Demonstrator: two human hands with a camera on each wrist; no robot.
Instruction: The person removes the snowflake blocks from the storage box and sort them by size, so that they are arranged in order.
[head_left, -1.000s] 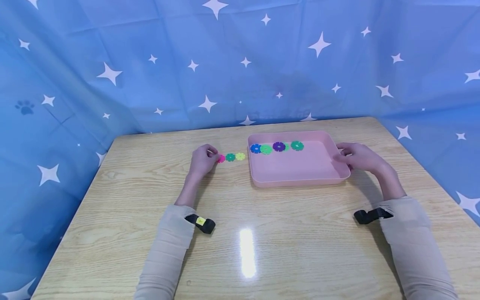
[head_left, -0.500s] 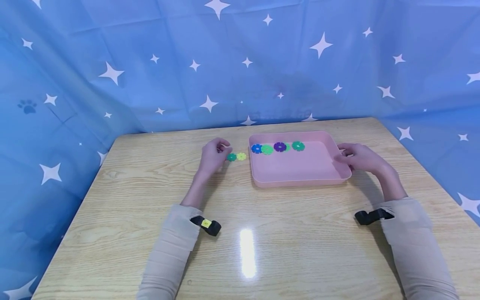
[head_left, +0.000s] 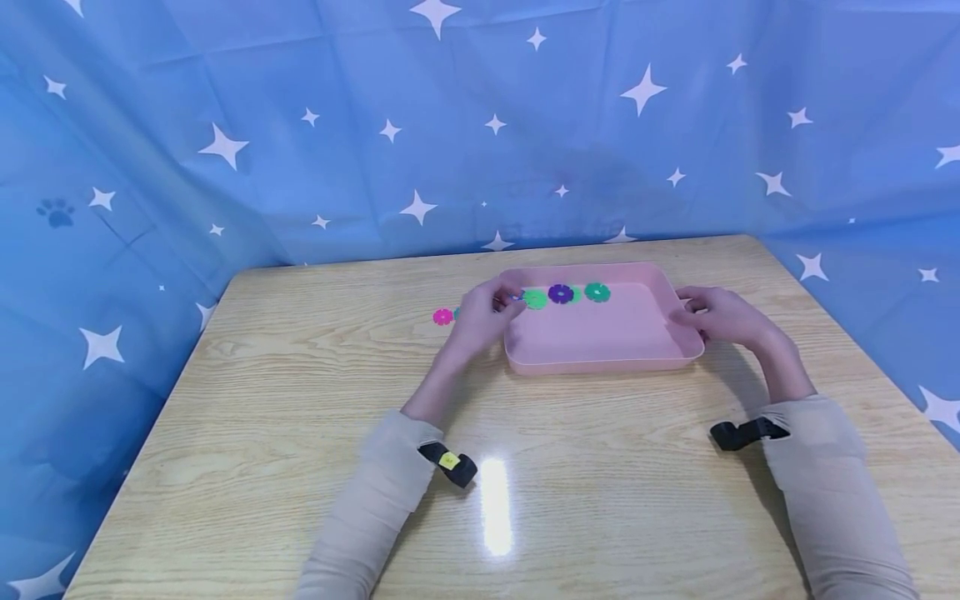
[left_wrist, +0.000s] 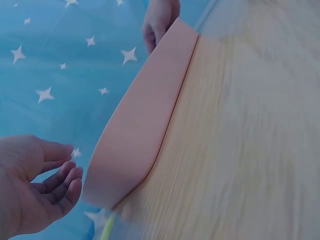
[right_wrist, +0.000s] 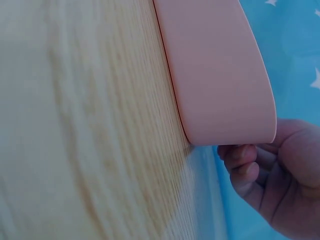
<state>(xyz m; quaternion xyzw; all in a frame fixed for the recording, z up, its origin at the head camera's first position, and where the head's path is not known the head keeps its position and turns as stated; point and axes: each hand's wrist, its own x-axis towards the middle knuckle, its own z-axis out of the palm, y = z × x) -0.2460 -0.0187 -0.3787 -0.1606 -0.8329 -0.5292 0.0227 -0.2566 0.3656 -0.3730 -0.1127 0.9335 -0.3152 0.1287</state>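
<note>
My left hand [head_left: 482,317] is over the left rim of a shallow pink tray [head_left: 600,337]. Its fingers are loosely curled with nothing between them in the left wrist view. A blue flower-shaped disc in the tray's back left corner is mostly hidden by its fingertips. Beside that lie light green [head_left: 535,300], purple [head_left: 560,293] and green [head_left: 597,292] discs, with another light green one partly under the purple. On the table, left of the tray, is a pink disc [head_left: 442,317]; a green one is nearly covered by the hand. My right hand [head_left: 722,315] grips the tray's right wall.
The wooden table [head_left: 600,483] reaches back to a blue curtain [head_left: 450,75] with white stars. A bright light reflection shows on the tabletop in front of the tray. Black wrist cameras are worn at both sleeves.
My left hand has moved right, from the row of loose discs to the tray's left rim. The pink disc shows again, while the yellow one is now hidden. The right hand stays put.
</note>
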